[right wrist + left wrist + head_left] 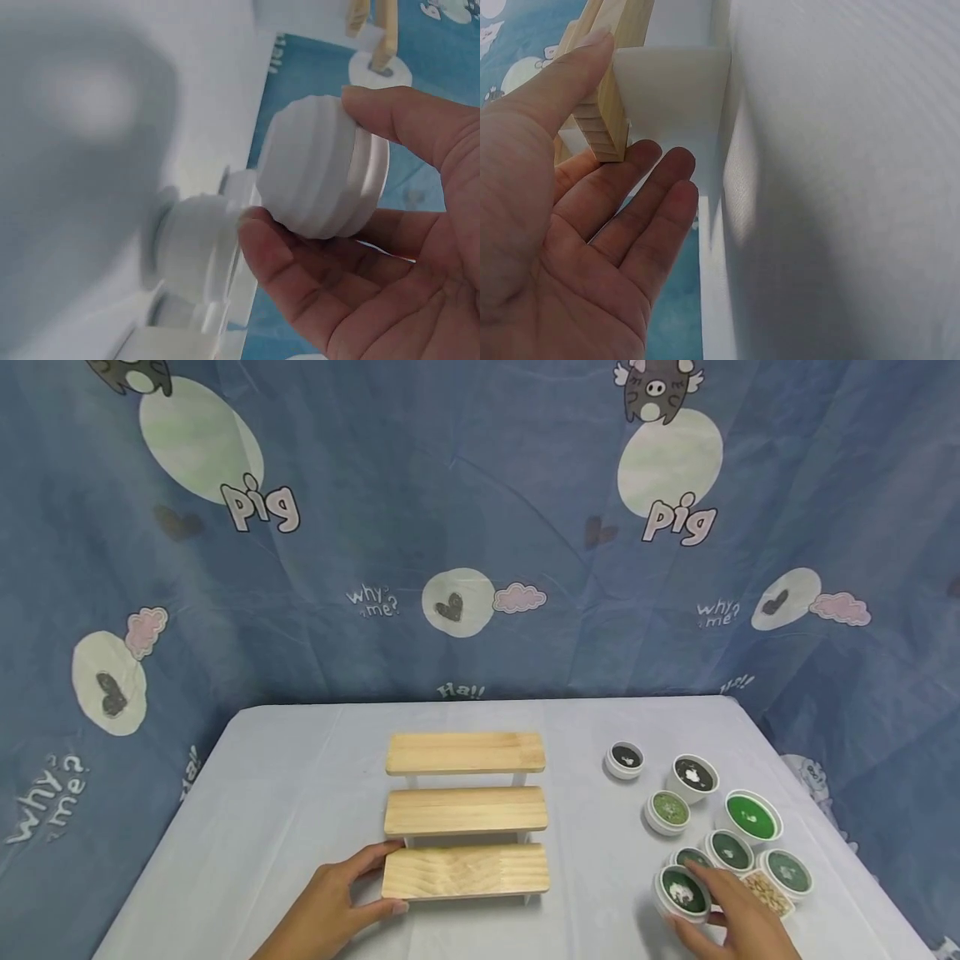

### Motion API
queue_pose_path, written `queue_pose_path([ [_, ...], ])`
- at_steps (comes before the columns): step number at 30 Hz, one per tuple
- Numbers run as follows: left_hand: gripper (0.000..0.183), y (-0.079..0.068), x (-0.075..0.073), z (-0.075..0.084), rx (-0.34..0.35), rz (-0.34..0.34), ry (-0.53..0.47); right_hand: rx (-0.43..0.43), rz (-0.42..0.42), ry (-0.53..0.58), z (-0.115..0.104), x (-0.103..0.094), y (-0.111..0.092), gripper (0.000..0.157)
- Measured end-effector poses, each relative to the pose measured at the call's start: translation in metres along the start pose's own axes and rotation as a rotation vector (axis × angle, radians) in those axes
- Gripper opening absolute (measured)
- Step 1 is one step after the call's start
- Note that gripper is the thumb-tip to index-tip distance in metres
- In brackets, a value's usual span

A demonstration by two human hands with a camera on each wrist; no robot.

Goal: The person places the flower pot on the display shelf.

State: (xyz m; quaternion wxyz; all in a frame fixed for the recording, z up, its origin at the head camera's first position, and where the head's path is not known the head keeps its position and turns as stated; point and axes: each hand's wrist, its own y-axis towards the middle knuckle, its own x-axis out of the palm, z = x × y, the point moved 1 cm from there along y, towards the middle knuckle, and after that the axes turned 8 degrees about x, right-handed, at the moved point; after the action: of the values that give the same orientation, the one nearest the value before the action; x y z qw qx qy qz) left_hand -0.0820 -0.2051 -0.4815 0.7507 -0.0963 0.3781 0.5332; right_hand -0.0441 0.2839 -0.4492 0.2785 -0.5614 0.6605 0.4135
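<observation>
A three-tier stand with light wooden shelves stands on the table; its lowest shelf point(467, 872) is nearest me. My left hand point(337, 893) grips that shelf's left end, thumb at the front edge and index finger toward the back. In the left wrist view the wooden end point(604, 124) sits between thumb and fingers, beside a white upright point(676, 86). My right hand point(742, 914) holds a small white pot point(684, 893) with a dark green and white top. The right wrist view shows this pot's ridged side point(311, 169), raised off the table between thumb and fingers.
Several more pots stand at the right, including a bright green one point(752, 817), a grey-green one point(787, 871) and a small dark one point(625, 758). Among them is a clear square box point(767, 893) of beige pieces. Blue printed cloth point(495, 510) hangs behind the white-covered table point(300, 793).
</observation>
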Motion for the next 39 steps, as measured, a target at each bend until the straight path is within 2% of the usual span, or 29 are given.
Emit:
queue_pose_path([
  [6, 0.069, -0.002, 0.0, 0.0, 0.012, -0.002, -0.025, -0.007, -0.015, 0.028, -0.013, -0.003, 0.006, 0.071],
  [12, 0.069, -0.001, 0.0, 0.001, -0.003, -0.009, -0.035, -0.17, 0.068, 0.046, -0.021, -0.004, 0.017, 0.075],
  [14, 0.069, 0.0, 0.0, 0.0, -0.001, -0.008, -0.037, -0.188, 0.085, 0.044, -0.023, -0.004, 0.02, 0.076],
  [22, 0.07, 0.0, 0.0, 0.0, -0.01, -0.014, -0.049, -0.121, 0.048, 0.096, -0.037, -0.001, 0.03, 0.07],
  [29, 0.07, 0.0, 0.001, -0.002, -0.023, -0.021, -0.07, -0.055, -0.038, 0.14, -0.046, 0.001, 0.04, 0.066],
  [39, 0.069, 0.002, 0.001, -0.002, -0.043, -0.027, -0.086, -0.083, -0.045, 0.239, -0.045, 0.009, 0.053, 0.061],
])
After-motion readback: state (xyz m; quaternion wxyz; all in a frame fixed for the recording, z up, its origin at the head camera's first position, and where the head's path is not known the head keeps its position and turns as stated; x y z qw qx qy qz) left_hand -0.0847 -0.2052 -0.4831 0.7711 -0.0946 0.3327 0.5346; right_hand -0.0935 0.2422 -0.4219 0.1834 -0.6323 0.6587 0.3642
